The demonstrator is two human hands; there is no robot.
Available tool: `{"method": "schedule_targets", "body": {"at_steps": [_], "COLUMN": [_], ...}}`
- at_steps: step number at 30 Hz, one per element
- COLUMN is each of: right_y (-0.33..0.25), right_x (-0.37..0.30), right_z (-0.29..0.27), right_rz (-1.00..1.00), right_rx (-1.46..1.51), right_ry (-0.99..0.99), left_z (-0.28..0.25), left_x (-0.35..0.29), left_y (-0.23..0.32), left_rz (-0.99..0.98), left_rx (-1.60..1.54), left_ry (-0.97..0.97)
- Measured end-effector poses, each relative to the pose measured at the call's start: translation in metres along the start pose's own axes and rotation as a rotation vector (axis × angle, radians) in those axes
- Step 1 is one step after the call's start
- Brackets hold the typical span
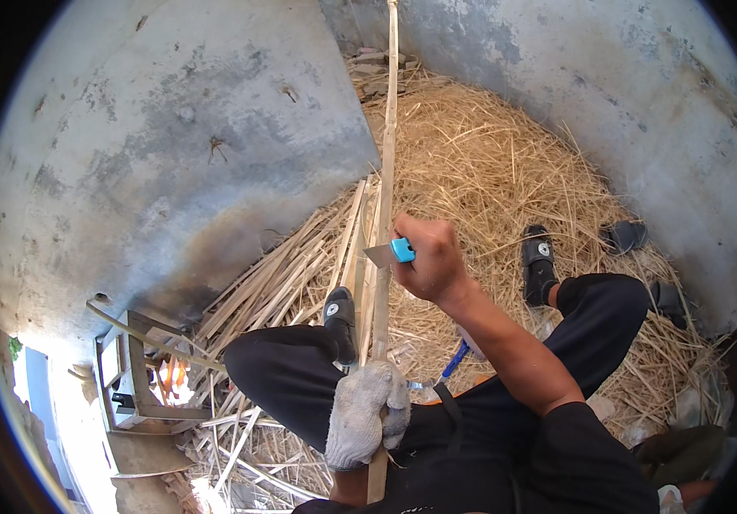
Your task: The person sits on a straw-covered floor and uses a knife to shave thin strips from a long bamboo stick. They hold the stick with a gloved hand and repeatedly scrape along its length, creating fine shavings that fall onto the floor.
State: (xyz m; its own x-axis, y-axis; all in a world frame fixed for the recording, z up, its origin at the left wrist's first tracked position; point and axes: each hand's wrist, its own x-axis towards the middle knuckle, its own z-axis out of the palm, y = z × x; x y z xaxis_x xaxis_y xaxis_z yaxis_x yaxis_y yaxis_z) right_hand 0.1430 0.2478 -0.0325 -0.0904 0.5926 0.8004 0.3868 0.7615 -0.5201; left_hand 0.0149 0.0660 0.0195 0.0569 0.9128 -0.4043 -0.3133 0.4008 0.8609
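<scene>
A long bamboo strip (388, 163) runs from my lap up toward the far wall. My left hand (367, 411), in a pale grey work glove, is wrapped round its near part. My bare right hand (429, 257) is closed round the turquoise handle of a knife (380, 255). The knife's blade points left and crosses the strip. Most of the handle is hidden in my fist. Between my legs, a blue-handled tool (454, 360) lies near my lap; its kind is not clear.
Split bamboo strips (257, 265) lie in a pile on the left. Thin shavings (488, 163) cover the ground ahead. Concrete walls (197, 111) rise on both sides. A metal frame (133, 368) stands at the lower left. Dark shoes (623, 236) and another person's leg (681, 454) are at the right.
</scene>
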Motion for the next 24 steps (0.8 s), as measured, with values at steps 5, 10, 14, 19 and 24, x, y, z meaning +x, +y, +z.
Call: {"method": "schedule_targets", "body": {"at_steps": [5, 10, 14, 19, 24], "right_y": [0.135, 0.087, 0.038, 0.023, 0.096], "right_x": [0.033, 0.01, 0.007, 0.037, 0.068], "right_z": [-0.017, -0.005, -0.014, -0.025, -0.022], "right_rz": [0.944, 0.339, 0.199, 0.02, 0.178], "right_rx": [-0.331, -0.117, 0.122, -0.055, -0.346], "right_ry": [0.194, 0.261, 0.103, 0.034, 0.128], "left_z": [-0.007, -0.017, -0.005, -0.004, -0.002], "left_x": [-0.027, 0.003, -0.001, -0.005, -0.01], "left_y": [-0.021, -0.005, -0.01, -0.01, -0.002], "left_rz": [-0.031, -0.044, 0.087, 0.057, -0.098], "left_rx": [-0.04, -0.288, -0.247, -0.134, 0.084], "left_ry": [-0.335, -0.219, -0.172, -0.159, -0.108]}}
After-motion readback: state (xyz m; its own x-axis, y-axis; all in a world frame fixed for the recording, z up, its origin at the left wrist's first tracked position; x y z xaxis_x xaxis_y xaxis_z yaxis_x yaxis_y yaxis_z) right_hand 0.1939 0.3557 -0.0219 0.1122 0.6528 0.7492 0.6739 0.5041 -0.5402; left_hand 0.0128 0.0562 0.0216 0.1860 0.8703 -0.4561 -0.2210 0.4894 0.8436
